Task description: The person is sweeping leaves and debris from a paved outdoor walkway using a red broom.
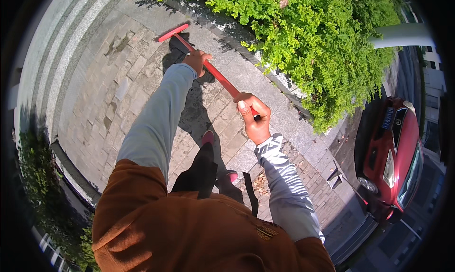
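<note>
My left hand [196,63] is closed around the lower part of a red-handled broom [222,80]. Farther up the same handle, nearer my body, my right hand [256,118] grips it with the thumb lying along the top. The broom slants away to the upper left, and its narrow red head [173,32] is at the paving beside the planter edge. Bristles are hard to make out from here. A small heap of dry leaves [260,184] lies on the bricks near my right forearm.
A leafy green hedge [303,49] grows behind a stone curb [284,85] at the far right. Stone steps [71,44] curve along the left. A long-handled dustpan [335,176] is on the paving at right, near a parked red car [395,153]. My shoes [207,137] are on the bricks.
</note>
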Demonstrator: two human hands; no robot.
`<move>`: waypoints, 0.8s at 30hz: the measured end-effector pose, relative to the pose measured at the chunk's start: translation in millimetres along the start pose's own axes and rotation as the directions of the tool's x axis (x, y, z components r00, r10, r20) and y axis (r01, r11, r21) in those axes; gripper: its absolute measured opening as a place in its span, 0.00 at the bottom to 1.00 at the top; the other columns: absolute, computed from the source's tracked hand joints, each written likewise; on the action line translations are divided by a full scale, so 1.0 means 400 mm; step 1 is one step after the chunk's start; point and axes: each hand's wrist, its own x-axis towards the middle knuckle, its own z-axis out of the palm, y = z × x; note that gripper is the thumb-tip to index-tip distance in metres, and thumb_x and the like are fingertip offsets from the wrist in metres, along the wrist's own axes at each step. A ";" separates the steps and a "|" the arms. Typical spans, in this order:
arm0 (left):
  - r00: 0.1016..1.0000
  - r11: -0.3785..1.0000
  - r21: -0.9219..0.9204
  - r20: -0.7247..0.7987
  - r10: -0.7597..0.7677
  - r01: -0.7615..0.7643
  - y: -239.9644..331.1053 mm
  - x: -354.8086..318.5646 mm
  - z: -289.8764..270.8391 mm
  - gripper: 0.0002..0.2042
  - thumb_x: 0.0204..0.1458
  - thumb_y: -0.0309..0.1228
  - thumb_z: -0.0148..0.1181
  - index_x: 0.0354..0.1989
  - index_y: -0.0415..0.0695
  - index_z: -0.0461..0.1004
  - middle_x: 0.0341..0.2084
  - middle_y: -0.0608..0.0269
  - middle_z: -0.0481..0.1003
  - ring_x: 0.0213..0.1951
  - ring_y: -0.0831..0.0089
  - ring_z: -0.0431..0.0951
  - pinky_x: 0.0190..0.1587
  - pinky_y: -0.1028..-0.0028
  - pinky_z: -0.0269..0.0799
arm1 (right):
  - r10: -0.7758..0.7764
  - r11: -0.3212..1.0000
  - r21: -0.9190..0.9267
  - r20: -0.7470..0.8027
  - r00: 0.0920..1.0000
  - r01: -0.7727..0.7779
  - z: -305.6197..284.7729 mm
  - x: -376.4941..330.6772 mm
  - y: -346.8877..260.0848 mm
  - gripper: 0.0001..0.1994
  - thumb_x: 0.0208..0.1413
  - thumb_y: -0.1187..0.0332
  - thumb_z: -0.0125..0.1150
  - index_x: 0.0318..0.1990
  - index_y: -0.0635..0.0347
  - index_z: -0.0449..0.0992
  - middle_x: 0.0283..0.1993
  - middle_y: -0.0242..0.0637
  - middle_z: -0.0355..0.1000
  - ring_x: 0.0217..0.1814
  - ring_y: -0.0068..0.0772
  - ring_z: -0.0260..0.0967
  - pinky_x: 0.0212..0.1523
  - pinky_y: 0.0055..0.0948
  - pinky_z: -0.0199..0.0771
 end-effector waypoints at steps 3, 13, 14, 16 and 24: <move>0.999 0.984 -0.176 0.047 0.009 0.000 0.021 -0.001 0.034 0.22 0.38 0.24 0.70 0.45 0.50 0.73 0.41 0.60 0.72 0.50 0.54 0.74 0.53 0.60 0.71 | 0.087 0.996 0.011 -0.081 0.993 -0.087 -0.007 -0.012 -0.002 0.09 0.62 0.73 0.60 0.29 0.65 0.71 0.30 0.29 0.69 0.32 0.19 0.62 0.34 0.21 0.62; 0.753 0.637 -0.728 0.264 0.602 -0.254 0.826 -0.188 0.073 0.13 0.43 0.31 0.63 0.41 0.57 0.77 0.20 0.59 0.77 0.27 0.54 0.78 0.32 0.59 0.72 | -0.120 0.974 -0.209 -0.135 0.984 0.090 -0.347 -0.368 -0.647 0.17 0.56 0.59 0.65 0.20 0.54 0.68 0.13 0.29 0.66 0.16 0.28 0.67 0.34 0.35 0.70; 0.746 0.609 -0.755 0.255 0.615 -0.244 0.874 -0.201 0.056 0.14 0.44 0.31 0.63 0.42 0.58 0.77 0.19 0.59 0.76 0.26 0.54 0.78 0.32 0.59 0.71 | -0.168 0.964 -0.231 -0.143 0.975 0.132 -0.376 -0.400 -0.667 0.19 0.57 0.58 0.65 0.19 0.53 0.66 0.13 0.27 0.66 0.14 0.26 0.66 0.32 0.32 0.69; 0.756 0.629 -0.736 0.259 0.601 -0.249 0.920 -0.226 0.022 0.12 0.48 0.29 0.60 0.42 0.56 0.76 0.19 0.59 0.76 0.26 0.53 0.78 0.31 0.59 0.71 | -0.309 0.935 -0.242 -0.187 0.933 0.261 -0.419 -0.475 -0.691 0.20 0.56 0.57 0.65 0.18 0.49 0.63 0.10 0.22 0.65 0.13 0.22 0.67 0.33 0.33 0.67; 0.811 0.812 -0.517 0.332 0.481 -0.270 0.754 -0.269 0.266 0.07 0.52 0.26 0.59 0.40 0.48 0.78 0.35 0.56 0.81 0.37 0.58 0.82 0.37 0.66 0.75 | 0.071 0.996 0.075 -0.283 0.957 -0.051 -0.389 -0.706 -0.395 0.12 0.52 0.76 0.64 0.20 0.62 0.67 0.21 0.34 0.66 0.27 0.36 0.67 0.50 0.46 0.67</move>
